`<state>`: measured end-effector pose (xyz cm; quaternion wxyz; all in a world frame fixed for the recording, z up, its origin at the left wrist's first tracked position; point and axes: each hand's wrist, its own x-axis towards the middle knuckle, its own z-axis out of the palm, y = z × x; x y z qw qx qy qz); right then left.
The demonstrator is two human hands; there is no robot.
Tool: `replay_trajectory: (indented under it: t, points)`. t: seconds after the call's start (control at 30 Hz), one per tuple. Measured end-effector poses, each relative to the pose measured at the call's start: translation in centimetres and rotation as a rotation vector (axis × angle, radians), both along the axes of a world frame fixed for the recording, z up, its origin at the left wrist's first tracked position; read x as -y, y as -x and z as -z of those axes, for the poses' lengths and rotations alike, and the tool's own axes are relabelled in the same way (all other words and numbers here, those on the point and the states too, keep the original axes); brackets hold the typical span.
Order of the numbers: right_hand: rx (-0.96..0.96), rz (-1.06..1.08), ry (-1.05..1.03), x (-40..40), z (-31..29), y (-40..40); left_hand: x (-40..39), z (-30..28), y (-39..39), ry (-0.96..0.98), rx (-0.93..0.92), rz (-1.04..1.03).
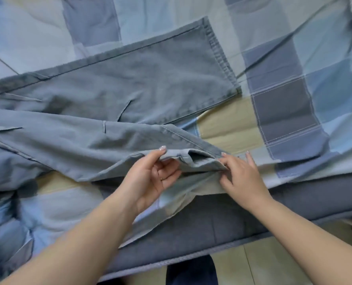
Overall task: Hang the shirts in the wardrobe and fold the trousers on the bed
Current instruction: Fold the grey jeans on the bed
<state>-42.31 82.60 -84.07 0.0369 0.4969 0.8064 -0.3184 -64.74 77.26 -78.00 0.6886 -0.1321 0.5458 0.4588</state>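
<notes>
Fingers (172, 161) of both hands pinching near trouser leg's hem (199, 159), trousers (129, 95) across checked bedspread (284, 99)

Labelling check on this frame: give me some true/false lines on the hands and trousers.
1. Both hands hold the near leg's hem. True: the left hand and right hand grip the hem of the trousers.
2. The trousers are folded into a neat stack. False: both legs lie spread out on the bed.
3. The far leg lies flat, untouched. True.
4. The trousers are red. False: grey-blue.
5. A hanger lies on the bed. False: none in view.
</notes>
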Motion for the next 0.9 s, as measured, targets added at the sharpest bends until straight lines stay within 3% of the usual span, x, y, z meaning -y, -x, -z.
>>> replay_trajectory:
  t: [0.1,0.23,0.4,0.6,0.77,0.9]
  points:
    - [-0.184,0.232,0.125,-1.9,-2.2,2.3,-5.5,-1.8,1.8,-0.073,-0.075,-0.004]
    - [-0.277,0.252,0.318,-5.7,-4.5,4.4,-11.2,-3.6,3.0,-0.152,-0.13,0.025]
    - [-0.331,0.367,0.191,-10.9,-5.1,5.1,-17.1,-4.2,4.4,-0.195,-0.164,-0.017]
    - [-0.38,0.546,0.026,-19.7,-4.3,6.7,-26.2,-4.9,5.3,-0.286,-0.345,0.069]
    - [-0.368,0.646,0.109,-24.0,-2.2,7.8,-32.1,-4.1,5.3,-0.244,-0.502,0.125]
    - [-0.258,0.69,0.202,-24.8,0.8,7.4,-32.1,-0.4,4.8,-0.19,-0.578,0.282]
